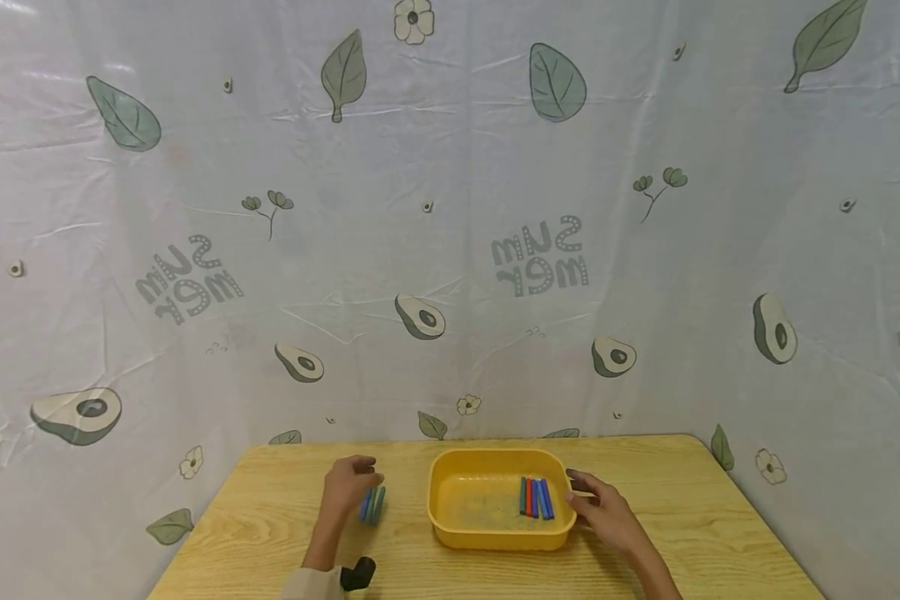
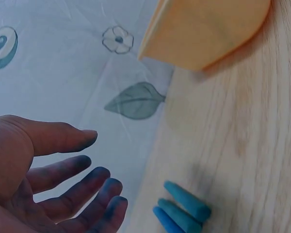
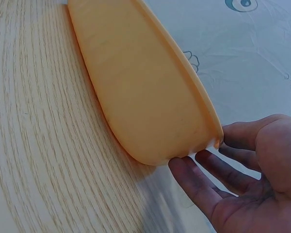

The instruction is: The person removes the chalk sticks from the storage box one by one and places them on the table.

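Observation:
My left hand (image 1: 348, 483) hovers with loosely bent fingers by three chalk sticks (image 1: 372, 506), blue and green, lying side by side on the table. In the left wrist view, nothing is between its blue-smudged thumb and fingers, and the chalk sticks (image 2: 184, 208) lie beyond the fingertips. My right hand (image 1: 603, 512) holds the right end of a yellow tray (image 1: 502, 540). In the right wrist view, its thumb meets the rim of the tray (image 3: 145, 82), with other fingers (image 3: 189, 177) against the outer wall. Inside the tray, several chalk sticks (image 1: 534, 497), green, red and blue, lie in a row at the right.
The tray stands on a light wooden table (image 1: 645, 467). Behind and around the table hangs a pale curtain (image 1: 450, 250) printed with leaves and avocados. A black strap piece (image 1: 358, 573) sits at the left wrist.

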Demonstrator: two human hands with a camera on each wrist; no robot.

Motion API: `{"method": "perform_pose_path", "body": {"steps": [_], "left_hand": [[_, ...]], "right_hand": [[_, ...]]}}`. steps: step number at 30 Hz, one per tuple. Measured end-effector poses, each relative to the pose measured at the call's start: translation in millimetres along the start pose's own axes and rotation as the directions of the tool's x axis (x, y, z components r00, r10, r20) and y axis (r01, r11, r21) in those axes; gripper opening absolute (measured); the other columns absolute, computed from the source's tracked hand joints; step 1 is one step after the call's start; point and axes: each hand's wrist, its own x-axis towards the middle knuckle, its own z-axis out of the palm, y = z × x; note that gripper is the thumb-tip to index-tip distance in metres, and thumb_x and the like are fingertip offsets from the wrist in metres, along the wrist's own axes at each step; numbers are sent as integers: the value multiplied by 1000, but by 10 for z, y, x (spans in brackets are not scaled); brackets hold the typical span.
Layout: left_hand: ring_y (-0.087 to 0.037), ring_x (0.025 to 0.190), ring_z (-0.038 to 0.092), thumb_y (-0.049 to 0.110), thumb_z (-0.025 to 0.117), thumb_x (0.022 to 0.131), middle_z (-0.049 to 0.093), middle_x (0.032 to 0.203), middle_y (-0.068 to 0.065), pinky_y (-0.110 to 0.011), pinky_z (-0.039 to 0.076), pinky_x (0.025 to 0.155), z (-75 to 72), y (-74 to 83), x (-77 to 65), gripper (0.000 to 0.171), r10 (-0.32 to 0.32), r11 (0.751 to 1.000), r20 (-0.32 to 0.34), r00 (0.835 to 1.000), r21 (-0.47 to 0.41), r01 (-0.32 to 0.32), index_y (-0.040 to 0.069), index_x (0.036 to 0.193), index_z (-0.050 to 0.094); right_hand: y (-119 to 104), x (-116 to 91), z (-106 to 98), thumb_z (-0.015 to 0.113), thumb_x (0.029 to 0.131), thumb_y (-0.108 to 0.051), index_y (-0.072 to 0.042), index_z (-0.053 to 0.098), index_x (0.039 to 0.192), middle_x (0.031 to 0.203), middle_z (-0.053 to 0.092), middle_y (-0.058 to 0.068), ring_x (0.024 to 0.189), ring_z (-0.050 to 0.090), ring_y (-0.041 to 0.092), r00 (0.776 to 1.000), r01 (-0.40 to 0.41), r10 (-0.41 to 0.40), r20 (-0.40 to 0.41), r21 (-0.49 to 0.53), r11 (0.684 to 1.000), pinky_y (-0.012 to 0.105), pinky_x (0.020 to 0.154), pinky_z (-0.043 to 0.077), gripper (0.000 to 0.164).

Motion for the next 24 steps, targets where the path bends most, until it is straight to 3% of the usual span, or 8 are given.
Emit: {"method": "perform_pose_path", "body": {"steps": [15, 24], "left_hand": [[-43, 103, 75, 12, 83, 89, 77, 116, -24, -55, 63, 88, 246, 404, 37, 42, 125, 992, 53, 991, -9, -125, -5, 126, 75], [-40, 100, 78, 9, 83, 88, 76, 117, -26, -51, 65, 86, 422, 599, 21, 42, 156, 987, 95, 983, -53, -151, -6, 127, 74]], "right_hand": [[18, -41, 26, 56, 112, -12, 14, 34, 160, 150, 50, 42, 126, 67, 46, 1000, -7, 6, 5, 21, 1000, 41, 93, 65, 59], [-11, -115, 81, 56, 111, -11, 14, 36, 160, 150, 51, 41, 127, 67, 47, 1000, -2, 2, -20, 10, 1000, 42, 94, 65, 58]]}}
